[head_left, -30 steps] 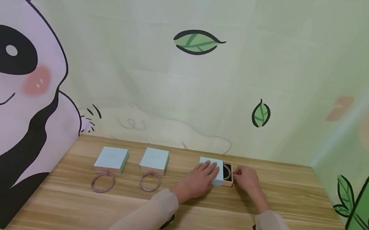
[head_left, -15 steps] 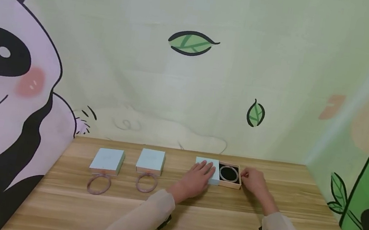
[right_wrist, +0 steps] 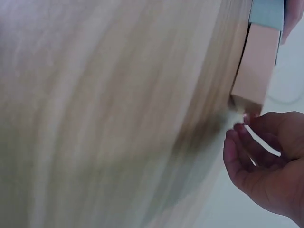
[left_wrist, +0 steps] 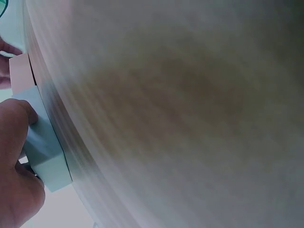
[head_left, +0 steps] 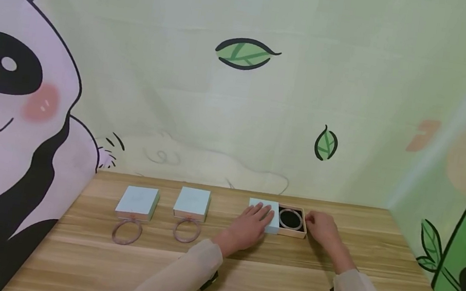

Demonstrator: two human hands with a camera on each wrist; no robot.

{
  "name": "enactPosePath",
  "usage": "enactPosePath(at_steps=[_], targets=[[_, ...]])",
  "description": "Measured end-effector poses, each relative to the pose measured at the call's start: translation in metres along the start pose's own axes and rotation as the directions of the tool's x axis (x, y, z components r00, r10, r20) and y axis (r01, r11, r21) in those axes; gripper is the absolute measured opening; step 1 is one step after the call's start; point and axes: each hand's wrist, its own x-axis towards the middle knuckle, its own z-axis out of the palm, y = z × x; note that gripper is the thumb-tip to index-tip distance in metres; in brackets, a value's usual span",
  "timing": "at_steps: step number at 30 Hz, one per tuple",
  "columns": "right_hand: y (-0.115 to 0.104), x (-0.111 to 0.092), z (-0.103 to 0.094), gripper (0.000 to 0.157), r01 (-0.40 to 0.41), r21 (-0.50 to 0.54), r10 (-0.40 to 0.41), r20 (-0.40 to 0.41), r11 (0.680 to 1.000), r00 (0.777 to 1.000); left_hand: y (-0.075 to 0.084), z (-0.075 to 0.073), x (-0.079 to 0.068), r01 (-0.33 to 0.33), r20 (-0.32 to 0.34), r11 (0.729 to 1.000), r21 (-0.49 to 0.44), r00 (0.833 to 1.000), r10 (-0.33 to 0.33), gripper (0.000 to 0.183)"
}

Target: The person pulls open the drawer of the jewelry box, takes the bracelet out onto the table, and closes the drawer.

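Note:
In the head view, my left hand point(head_left: 247, 225) lies over the light blue sleeve point(head_left: 258, 203) of a small drawer-style gift box, fingers spread on top. Its thumb point(left_wrist: 26, 111) lies along the sleeve's near side in the left wrist view. The box's pink drawer point(right_wrist: 256, 64) sticks out to the right. On the drawer's black padding sits a pale bangle point(head_left: 291, 219), in full sight. At the drawer's right end my right hand point(head_left: 322, 232) pinches a small reddish pull tab, mostly hidden by the fingertips.
Two more light blue boxes, one at far left point(head_left: 137, 200) and one nearer the middle point(head_left: 192, 201), stand on the wooden table point(head_left: 258, 286). A pinkish bangle point(head_left: 125, 242) and another bangle point(head_left: 185, 241) lie before them. A printed panda backdrop point(head_left: 176, 108) rises behind.
My right hand has moved right, and the drawer has slid out of its sleeve with it, uncovering the whole bangle. My left hand has stayed on the sleeve.

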Motion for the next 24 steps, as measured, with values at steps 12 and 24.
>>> enactPosePath(at_steps=[12, 24], targets=[[-0.052, 0.007, -0.006, 0.035, 0.175, -0.053, -0.165, 0.158, 0.983, 0.973, 0.0, 0.0, 0.001, 0.002, 0.02, 1.0, 0.006, 1.0, -0.002, 0.059], [-0.067, 0.022, 0.012, 0.043, 0.069, -0.155, -0.036, 0.209, 0.985, 0.977, 0.0, 0.002, 0.002, 0.006, 0.021, 1.0, 0.014, 1.0, -0.006, 0.06]])
